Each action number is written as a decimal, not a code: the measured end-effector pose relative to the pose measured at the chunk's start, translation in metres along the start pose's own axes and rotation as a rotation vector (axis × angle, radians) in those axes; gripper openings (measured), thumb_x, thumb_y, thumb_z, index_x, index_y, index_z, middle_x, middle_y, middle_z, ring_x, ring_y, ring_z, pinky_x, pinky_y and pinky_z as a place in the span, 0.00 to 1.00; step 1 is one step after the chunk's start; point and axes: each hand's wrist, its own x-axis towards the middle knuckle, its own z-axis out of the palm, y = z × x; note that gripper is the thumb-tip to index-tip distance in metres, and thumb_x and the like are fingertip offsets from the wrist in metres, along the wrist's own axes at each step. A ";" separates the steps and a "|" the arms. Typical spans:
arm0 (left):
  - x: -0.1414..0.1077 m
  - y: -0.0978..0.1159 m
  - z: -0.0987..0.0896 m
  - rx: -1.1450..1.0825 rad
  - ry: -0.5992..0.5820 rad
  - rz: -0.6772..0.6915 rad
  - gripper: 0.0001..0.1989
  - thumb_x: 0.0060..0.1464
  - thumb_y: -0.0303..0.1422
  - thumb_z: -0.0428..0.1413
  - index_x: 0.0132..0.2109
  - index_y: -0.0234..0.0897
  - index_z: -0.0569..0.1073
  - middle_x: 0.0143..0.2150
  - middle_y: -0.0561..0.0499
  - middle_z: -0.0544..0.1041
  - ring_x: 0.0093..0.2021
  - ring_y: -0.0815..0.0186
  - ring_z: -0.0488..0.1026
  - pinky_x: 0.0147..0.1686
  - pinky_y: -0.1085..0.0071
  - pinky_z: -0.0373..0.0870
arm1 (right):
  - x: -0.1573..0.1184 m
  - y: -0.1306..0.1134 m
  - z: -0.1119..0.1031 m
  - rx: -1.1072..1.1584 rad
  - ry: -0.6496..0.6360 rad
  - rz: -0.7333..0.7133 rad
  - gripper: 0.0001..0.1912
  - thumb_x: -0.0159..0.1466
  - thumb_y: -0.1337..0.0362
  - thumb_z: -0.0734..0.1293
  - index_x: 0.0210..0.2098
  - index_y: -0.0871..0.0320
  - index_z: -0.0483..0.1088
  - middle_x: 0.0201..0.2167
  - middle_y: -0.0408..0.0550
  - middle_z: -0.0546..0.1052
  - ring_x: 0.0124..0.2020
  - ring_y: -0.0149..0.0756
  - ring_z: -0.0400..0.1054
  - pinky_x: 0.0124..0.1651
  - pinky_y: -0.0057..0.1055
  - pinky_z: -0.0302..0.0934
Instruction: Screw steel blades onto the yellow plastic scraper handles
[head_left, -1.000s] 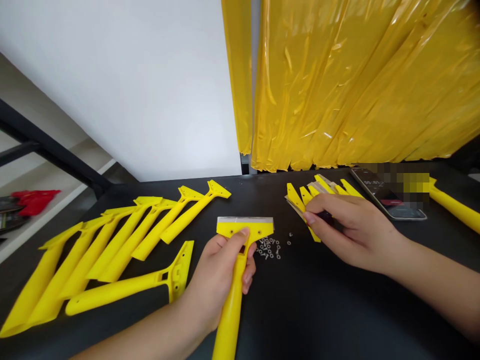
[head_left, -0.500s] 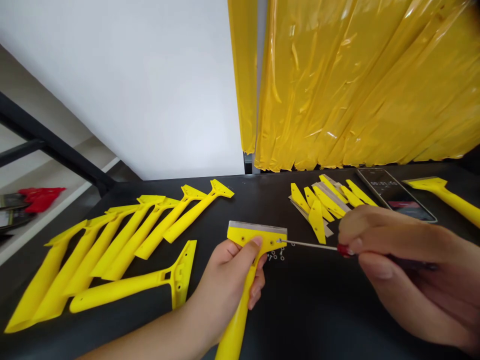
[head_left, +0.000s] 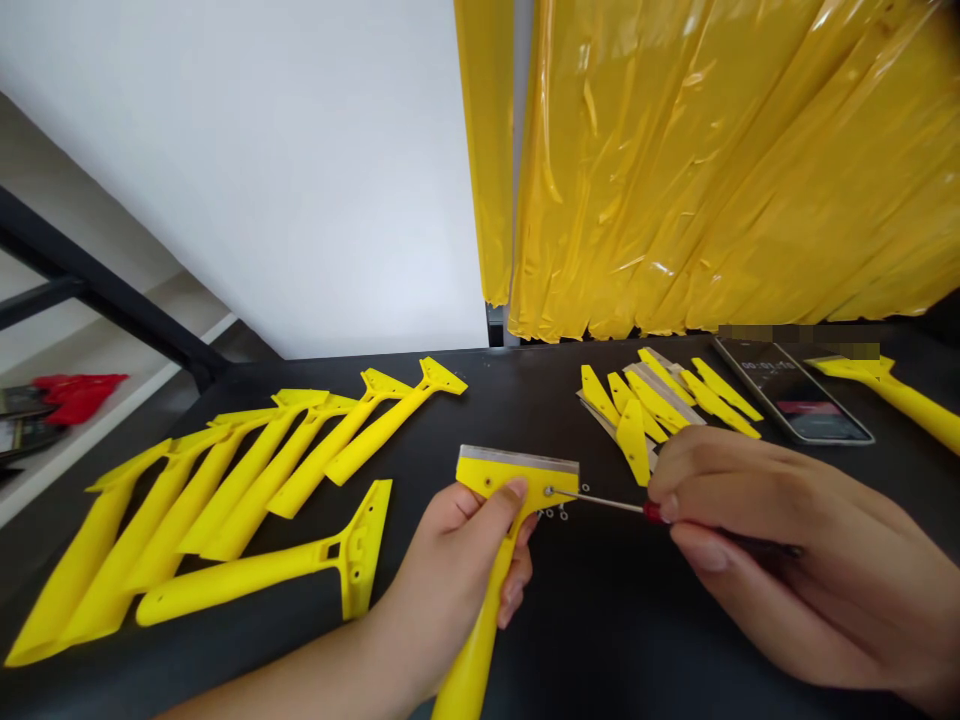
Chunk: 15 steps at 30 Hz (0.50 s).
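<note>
My left hand (head_left: 480, 545) is closed around the neck of a yellow scraper (head_left: 469, 655), its thumb pressed on the head. A metal blade (head_left: 517, 459) shows along the head's top edge. In my right hand (head_left: 795, 560) is a screwdriver (head_left: 615, 501) with a red-collared handle, mostly hidden by the fingers. At its tip is a small screw (head_left: 550, 491), over the right-hand hole in the head. Behind the head, several tiny screws and nuts (head_left: 562, 514) lie on the black table (head_left: 600, 640).
Several yellow scraper handles (head_left: 247, 480) lie in a row at left, with another handle (head_left: 247, 580) in front. Yellow cover plates (head_left: 634, 440) and blades are piled behind my right hand. A phone (head_left: 795, 390) and another scraper (head_left: 915, 400) lie at the far right.
My right hand has moved left with the screwdriver. Its tip went from the head's right end to the right-hand hole, carrying the screw. The scraper shifted slightly.
</note>
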 end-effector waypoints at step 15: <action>0.002 0.002 -0.001 0.082 0.009 0.019 0.21 0.64 0.44 0.57 0.26 0.40 0.67 0.13 0.56 0.64 0.13 0.72 0.57 0.17 0.75 0.55 | -0.011 -0.005 0.000 -0.198 -0.053 0.084 0.06 0.72 0.67 0.68 0.46 0.49 0.69 0.36 0.48 0.82 0.34 0.46 0.77 0.31 0.42 0.65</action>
